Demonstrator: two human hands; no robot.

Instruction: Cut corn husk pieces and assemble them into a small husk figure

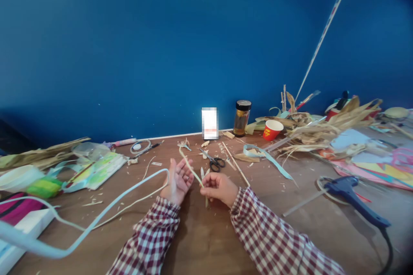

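Note:
My right hand [217,187] is closed in a pinch on a thin, pale dried-leaf strip [188,163] that curves up and to the left. A short stick end pokes out below the fist. My left hand [179,179] lies palm up beside it, fingers loosely spread, with the strip resting across the fingertips. Both sleeves are red-and-white checked. Black-handled scissors [213,162] lie on the brown table [206,240] just beyond my hands.
A light-blue ribbon [97,219] loops across the left. A blue glue gun [351,195] lies at right. Behind stand a dark jar [241,117], a red paper cup [272,129] and a heap of dried husks [325,129]. Papers and plastic clutter the left edge.

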